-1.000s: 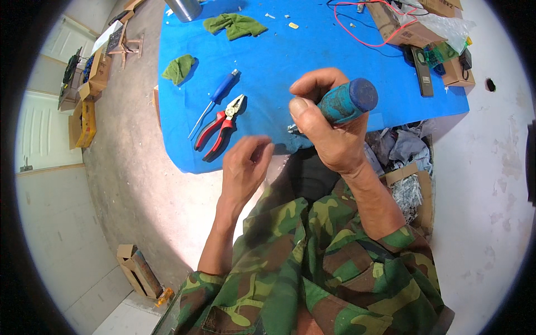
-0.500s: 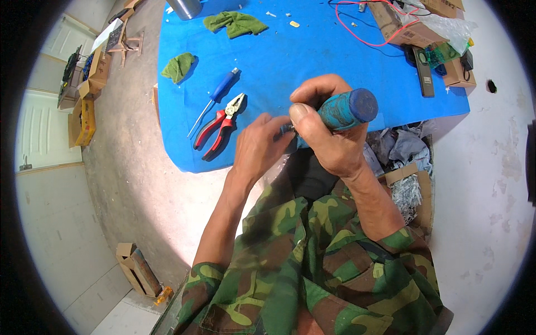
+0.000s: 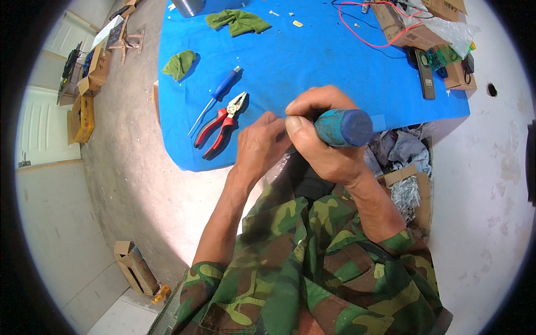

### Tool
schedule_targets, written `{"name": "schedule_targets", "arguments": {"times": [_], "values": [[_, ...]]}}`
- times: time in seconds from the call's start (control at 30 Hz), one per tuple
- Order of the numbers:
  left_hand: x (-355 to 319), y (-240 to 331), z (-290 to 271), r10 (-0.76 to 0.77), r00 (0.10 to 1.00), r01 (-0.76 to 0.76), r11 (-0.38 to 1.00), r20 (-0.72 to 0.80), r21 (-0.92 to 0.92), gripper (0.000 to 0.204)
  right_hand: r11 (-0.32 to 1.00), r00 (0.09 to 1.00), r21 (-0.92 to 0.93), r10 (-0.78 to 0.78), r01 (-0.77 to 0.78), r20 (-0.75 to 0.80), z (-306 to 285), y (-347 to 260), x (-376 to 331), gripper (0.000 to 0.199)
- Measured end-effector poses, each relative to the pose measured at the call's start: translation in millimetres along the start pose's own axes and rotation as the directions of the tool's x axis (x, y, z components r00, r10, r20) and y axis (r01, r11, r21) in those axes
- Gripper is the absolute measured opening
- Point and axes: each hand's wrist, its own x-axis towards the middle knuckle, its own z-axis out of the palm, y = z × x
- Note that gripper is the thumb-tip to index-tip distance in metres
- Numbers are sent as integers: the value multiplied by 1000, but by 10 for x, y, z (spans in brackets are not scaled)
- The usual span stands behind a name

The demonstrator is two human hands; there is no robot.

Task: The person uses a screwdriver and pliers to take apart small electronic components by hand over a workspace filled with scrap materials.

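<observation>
My right hand [image 3: 321, 137] grips a blue-handled screwdriver [image 3: 343, 127], its thick handle end pointing right and toward me. My left hand [image 3: 259, 146] is closed against the tool's front end, right beside the right thumb; what the fingers pinch there is hidden. Both hands hover over the near edge of a blue table [image 3: 312, 61]. Red-handled pliers [image 3: 222, 123] and a smaller blue screwdriver [image 3: 218, 96] lie on the table just left of my left hand.
Two green cloths [image 3: 180, 62] [image 3: 237, 20] lie on the table's far left. Red wire [image 3: 368, 28], cardboard boxes [image 3: 405, 25] and a dark remote-like device [image 3: 426, 75] sit at the far right. A box of scrap [image 3: 410, 192] stands below the table; cartons [image 3: 84, 103] line the left floor.
My left hand has risen from below the table edge and moved right until it meets the front of the screwdriver. The right hand has kept its grip, shifting slightly.
</observation>
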Motion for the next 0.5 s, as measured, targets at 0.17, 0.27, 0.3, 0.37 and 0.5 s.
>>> {"name": "schedule_targets", "arguments": {"times": [0.17,0.27,0.3,0.37,0.5], "values": [[-9,-27,37,27,999,-29,998,-41,-51,17,990,993,127,76,-65,-85,-16,37,-42,12],[-1,-21,18,19,1000,-19,999,-2,-34,18,961,982,244,158,-129,-103,-76,77,-52,13],[-4,-11,10,-1,1000,2,1000,14,-24,18,954,980,266,170,-138,-99,-75,89,-49,13],[-9,-22,14,-10,1000,11,1000,21,-19,18,938,977,309,193,-156,-93,-75,109,-43,14],[-11,-27,17,-13,1000,13,1000,16,-14,18,939,976,310,190,-148,-110,-81,135,-43,15]]}}
